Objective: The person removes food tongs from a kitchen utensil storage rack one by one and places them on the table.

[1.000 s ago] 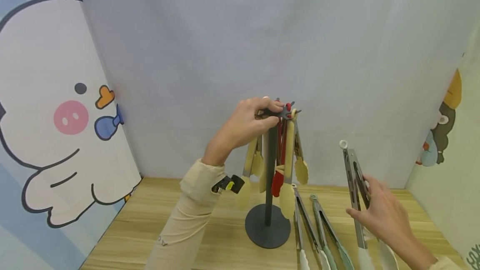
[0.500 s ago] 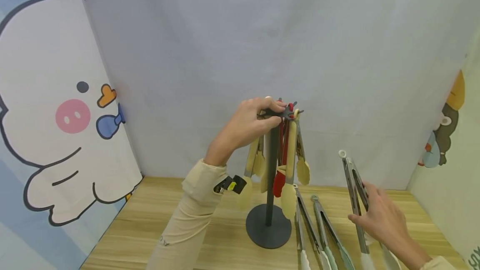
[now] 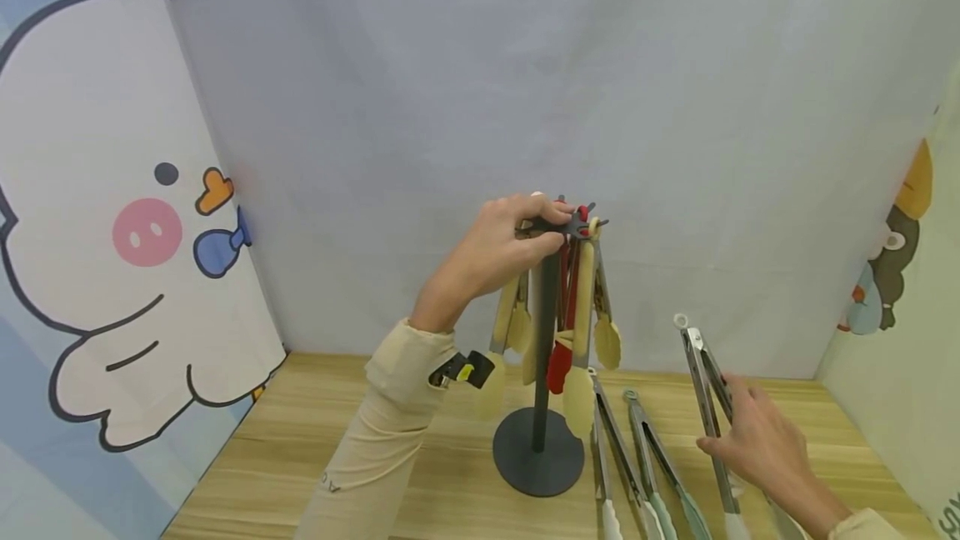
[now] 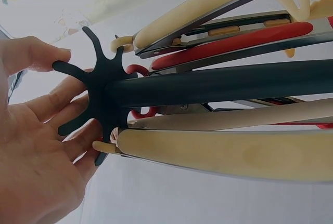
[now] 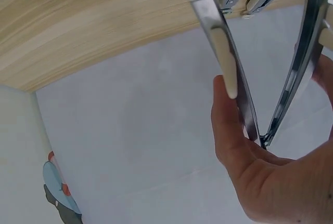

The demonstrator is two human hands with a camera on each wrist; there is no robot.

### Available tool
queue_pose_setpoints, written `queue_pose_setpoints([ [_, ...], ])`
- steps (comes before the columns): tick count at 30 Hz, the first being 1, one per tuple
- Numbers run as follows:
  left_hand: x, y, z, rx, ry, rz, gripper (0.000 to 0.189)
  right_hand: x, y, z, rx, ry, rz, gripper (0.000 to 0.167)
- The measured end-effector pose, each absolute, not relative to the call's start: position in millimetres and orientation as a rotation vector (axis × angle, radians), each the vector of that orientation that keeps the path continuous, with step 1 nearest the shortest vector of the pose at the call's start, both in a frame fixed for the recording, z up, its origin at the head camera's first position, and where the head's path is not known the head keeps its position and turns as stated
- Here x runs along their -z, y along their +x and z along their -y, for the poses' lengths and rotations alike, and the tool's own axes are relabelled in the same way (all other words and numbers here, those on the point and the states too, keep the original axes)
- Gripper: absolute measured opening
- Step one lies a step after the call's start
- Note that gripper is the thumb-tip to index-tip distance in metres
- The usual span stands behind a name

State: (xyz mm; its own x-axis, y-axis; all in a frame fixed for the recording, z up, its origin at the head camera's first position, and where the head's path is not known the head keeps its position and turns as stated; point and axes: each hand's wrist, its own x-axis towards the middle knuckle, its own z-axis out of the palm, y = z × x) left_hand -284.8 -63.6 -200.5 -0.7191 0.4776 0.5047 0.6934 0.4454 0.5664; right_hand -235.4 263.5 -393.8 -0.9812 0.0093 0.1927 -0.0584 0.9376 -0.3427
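Note:
My left hand grips the hooked top of a dark utensil stand, thumb at one hook and fingers behind the others. Cream-handled tongs and red-handled tongs hang by their loops from that top. To the right, my right hand holds metal tongs with pale tips, hanging loop up and tips pointing down. Their two arms stand spread, joined at the hinge near my palm in the right wrist view. The tips run out of the head view's bottom edge.
Between stand and right hand, white-tipped tongs and green-tipped tongs lie on the wooden table. The stand's round base rests there too. A grey cloth backdrop rises behind, with printed panels at both sides.
My right hand and its tongs have sunk slightly, and the tongs' hinge end has turned a little. The left hand stays on the stand's top. The head view has shifted slightly.

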Motion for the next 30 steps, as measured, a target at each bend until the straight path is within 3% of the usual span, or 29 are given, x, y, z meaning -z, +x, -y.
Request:
queue_pose_setpoints([
  [30, 201.6, -285.3, 62.7, 1.140, -1.013, 2.404, 0.030, 432.2, -248.1, -263.6, -0.517, 0.045, 3.016, 0.086],
])
